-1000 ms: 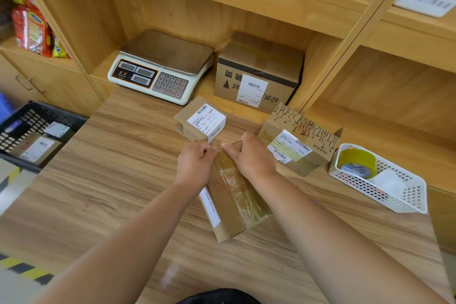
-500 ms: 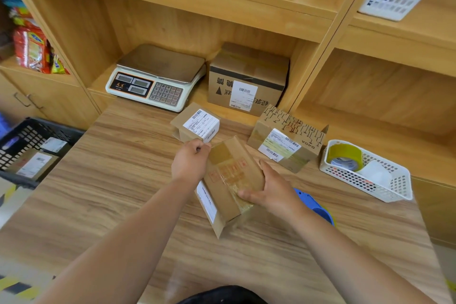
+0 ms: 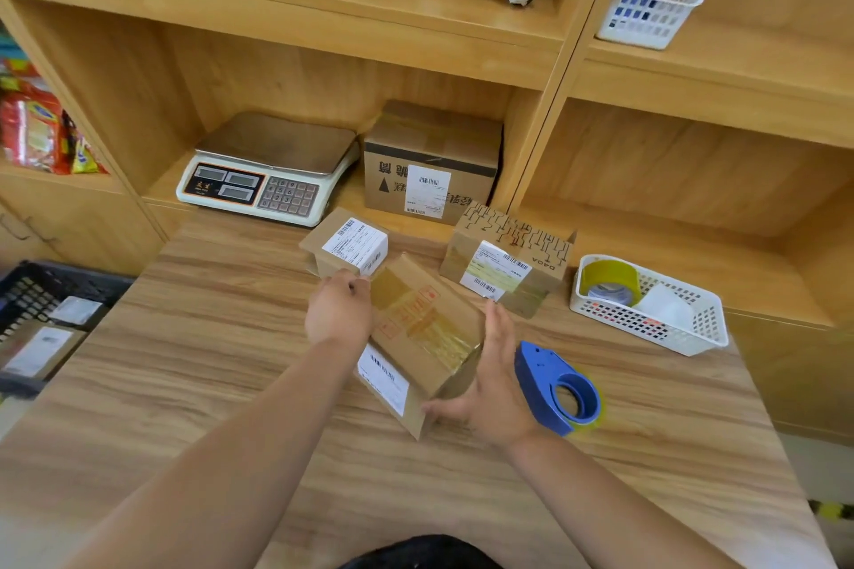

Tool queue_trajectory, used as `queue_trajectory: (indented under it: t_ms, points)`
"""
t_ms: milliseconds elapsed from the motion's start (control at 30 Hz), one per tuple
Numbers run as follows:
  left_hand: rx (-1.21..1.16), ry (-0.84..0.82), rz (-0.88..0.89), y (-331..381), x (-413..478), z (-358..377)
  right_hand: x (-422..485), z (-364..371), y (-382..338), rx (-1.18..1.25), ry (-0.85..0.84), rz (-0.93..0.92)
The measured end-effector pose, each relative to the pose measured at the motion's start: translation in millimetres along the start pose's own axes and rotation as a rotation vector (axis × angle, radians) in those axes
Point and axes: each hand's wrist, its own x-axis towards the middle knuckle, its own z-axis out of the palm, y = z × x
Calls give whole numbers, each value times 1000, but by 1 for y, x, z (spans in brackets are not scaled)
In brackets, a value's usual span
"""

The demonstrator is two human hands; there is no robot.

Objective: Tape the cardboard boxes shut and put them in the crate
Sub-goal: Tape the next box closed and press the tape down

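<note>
My left hand point(image 3: 339, 312) grips the far corner of the taped-looking box point(image 3: 425, 333), my flat, open right hand point(image 3: 490, 388) presses its side; next, I judge, comes lifting it into the crate point(image 3: 69, 276).

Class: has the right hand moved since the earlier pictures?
Yes. The right hand has slid toward the person, away from the patterned box, along the right side of the taped box.

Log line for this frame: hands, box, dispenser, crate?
left hand: grips box far end | right hand: open against box side | box top: taped | tape dispenser: on table, unheld | crate: left of table
</note>
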Motion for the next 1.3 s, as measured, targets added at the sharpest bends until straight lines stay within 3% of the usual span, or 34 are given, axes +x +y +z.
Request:
queue_trajectory:
  t_ms: [267, 467, 567, 667, 733, 833, 967, 1200, 1300]
  points:
    - [-175, -32, -280, -22, -12, -8, 13, -30, -18, 71, -81, -28]
    - [-268, -19, -380, -40, -17, -17, 23, -23, -33, 27, -147, -47]
    - [-57, -11, -206, -48, -20, -28, 25, -9, -34, 18, -170, -11]
    - [208, 70, 269, -49, -23, -38, 29, 7, -31, -46, -209, -50]
    - [97, -18, 345, -41, -23, -38, 32, 15, -32, -67, -215, -60]
    - [-192, -283, 184, -30, -23, -38, 35, 26, -36, -102, -228, -100]
    - [-329, -397, 35, -21, -22, -48, 34, 40, -38, -166, -177, -137]
    - [-588, -424, -34, -37, -29, -49, 38, 51, -41, -293, -31, 139]
    - [-728, -483, -108, -52, -33, -45, 38, 46, -34, -364, -17, 83]
